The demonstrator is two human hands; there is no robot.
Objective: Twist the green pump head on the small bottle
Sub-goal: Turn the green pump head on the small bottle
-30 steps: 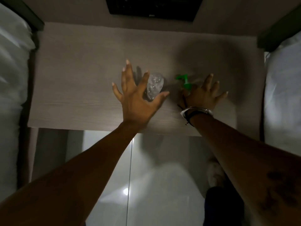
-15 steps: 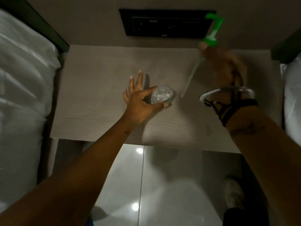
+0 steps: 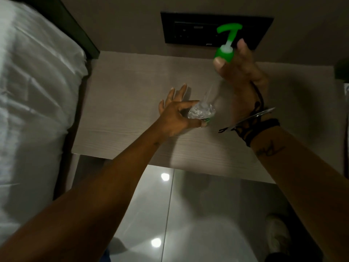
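A small clear bottle (image 3: 201,112) stands on the pale wooden bedside table (image 3: 122,103). My left hand (image 3: 174,116) grips it from the left, thumb and forefinger around its body. My right hand (image 3: 243,76) is raised above and to the right of the bottle, pinching the collar of the green pump head (image 3: 225,45), whose spout points left. The pump's clear dip tube (image 3: 208,94) slants down toward the bottle's mouth; blur hides whether its tip is inside.
White bedding (image 3: 34,103) lies to the left of the table, and another bed edge shows at far right. A black switch panel (image 3: 215,29) is set in the wall behind the table. Glossy floor tiles (image 3: 188,214) and a shoe (image 3: 277,235) are below.
My right hand lifted the green pump head from the table, then brought it leftward over the bottle. My left hand closed around the bottle and holds it.
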